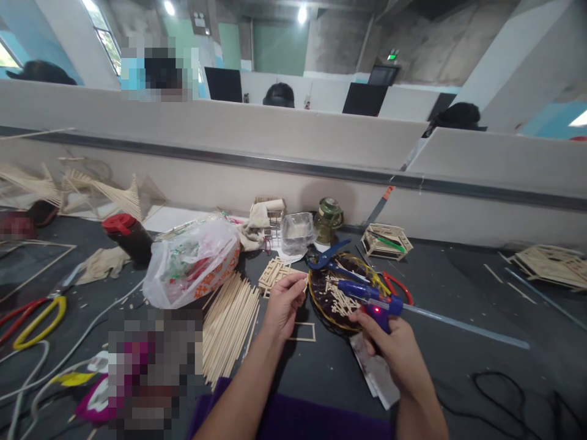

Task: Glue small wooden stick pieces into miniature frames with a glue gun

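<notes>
My right hand point(389, 336) is wrapped round a blue hot glue gun point(367, 294) with a small red light. A long clear glue stick point(468, 326) extends from its back end, to the right. The nozzle points left, over a round basket point(316, 308) of short cut sticks point(342, 299). My left hand point(288, 302) is left of the nozzle, thumb and fingers pinched together; anything between them is too small to make out. Below it lies a thin wooden rectangle frame point(314, 332). Behind it is a stack of small wooden frames point(270, 275). Blue-handled cutters point(328, 256) rest on the basket.
Left of my forearm lie a bundle of long thin sticks point(232, 330) and a filled plastic bag point(192, 263). Scissors point(41, 321), a red-lidded cup point(126, 235) and cables are farther left. A green-lidded jar point(329, 220) and stick structures point(387, 240) stand near the partition point(275, 177).
</notes>
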`<state>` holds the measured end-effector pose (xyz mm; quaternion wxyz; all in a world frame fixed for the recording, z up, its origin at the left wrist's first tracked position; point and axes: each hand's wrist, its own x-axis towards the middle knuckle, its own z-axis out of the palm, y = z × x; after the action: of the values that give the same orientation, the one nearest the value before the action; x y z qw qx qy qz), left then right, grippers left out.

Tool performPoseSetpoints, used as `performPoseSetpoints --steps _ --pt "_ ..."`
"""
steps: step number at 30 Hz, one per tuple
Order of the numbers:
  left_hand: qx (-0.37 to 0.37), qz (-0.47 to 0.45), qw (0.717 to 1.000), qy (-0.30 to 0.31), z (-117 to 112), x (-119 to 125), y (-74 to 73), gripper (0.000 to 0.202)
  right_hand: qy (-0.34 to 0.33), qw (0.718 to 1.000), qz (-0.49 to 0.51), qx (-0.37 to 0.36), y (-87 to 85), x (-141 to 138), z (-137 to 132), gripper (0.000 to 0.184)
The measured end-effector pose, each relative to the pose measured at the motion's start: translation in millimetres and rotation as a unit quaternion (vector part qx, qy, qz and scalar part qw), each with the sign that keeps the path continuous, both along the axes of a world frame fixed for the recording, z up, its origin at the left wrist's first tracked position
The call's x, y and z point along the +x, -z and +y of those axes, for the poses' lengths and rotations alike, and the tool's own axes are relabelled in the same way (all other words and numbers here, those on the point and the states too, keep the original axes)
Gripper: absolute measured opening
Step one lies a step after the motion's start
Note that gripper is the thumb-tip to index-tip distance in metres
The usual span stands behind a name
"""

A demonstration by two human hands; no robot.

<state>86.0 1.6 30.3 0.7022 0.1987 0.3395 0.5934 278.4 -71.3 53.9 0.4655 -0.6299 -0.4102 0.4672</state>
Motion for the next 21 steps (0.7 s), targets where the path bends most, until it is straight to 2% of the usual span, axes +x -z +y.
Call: performPoseSetpoints --steps 3,7,12,21 --pt "0.006 -0.001 1.000 0.009 -0.7 1.9 2.4 0.027 -0.025 0.998 -0.018 -0.050 3.9 27.9 -3.9 0.042" --pt "0.023 -0.005 1.000 0.017 -0.9 4.0 5.6 0.024 -0.039 0.994 0.027 -0.096 17.6 48.3 -5.9 0.042" --pt "0.031 0.005 0.999 0.016 -0.8 4.2 7.2 0.023 0.044 0.993 0.069 -0.085 30.1 50.0 -0.3 0.042" --pt "0.047 0.041 0.998 0.029 -3.5 8.1 8.4 0.025 0.089 0.988 0.034 -0.118 39.3 53.8 1.0 0.054"
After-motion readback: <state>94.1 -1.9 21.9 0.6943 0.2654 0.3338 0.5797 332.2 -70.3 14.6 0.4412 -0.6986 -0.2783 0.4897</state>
